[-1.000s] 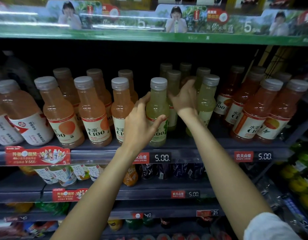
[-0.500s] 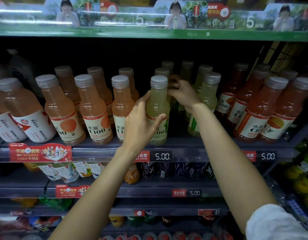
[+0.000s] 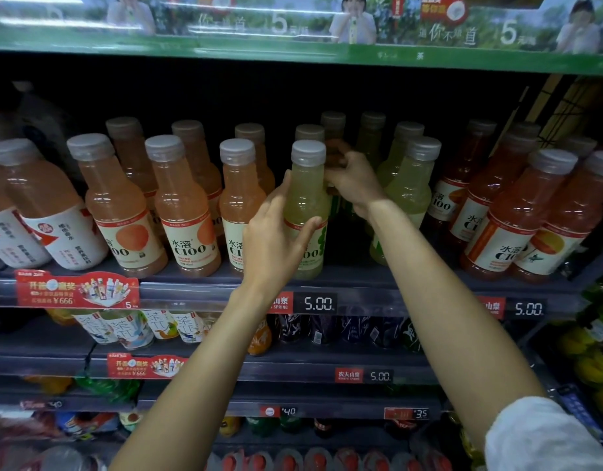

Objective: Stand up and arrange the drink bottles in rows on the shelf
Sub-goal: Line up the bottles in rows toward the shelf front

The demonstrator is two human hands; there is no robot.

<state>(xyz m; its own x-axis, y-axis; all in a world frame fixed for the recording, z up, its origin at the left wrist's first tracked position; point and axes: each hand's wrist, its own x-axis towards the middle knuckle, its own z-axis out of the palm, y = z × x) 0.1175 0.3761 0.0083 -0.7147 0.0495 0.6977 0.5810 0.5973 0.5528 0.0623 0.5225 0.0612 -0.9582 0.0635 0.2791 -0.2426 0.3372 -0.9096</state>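
A pale yellow-green bottle (image 3: pixel 306 195) with a grey cap stands at the front of the shelf (image 3: pixel 191 287). My left hand (image 3: pixel 276 239) grips it round the label from the left. Just behind it, my right hand (image 3: pixel 352 180) curls its fingers round the neck of a second yellow-green bottle (image 3: pixel 310 132), whose body is mostly hidden. More yellow-green bottles (image 3: pixel 412 195) stand upright to the right. Peach-coloured bottles (image 3: pixel 181 205) stand in rows to the left, orange-red ones (image 3: pixel 517 219) to the right.
A green promotional shelf edge (image 3: pixel 293 52) overhangs above. Price tags (image 3: pixel 317 303) reading 5.00 line the shelf front. Lower shelves (image 3: pixel 293 365) hold tea bottles, dark cans and other drinks. White-labelled bottles (image 3: pixel 45 215) stand at the far left.
My right hand has drawn back from the rear row towards the front bottle and closed round a bottle neck behind it. My left hand stays on the front bottle.
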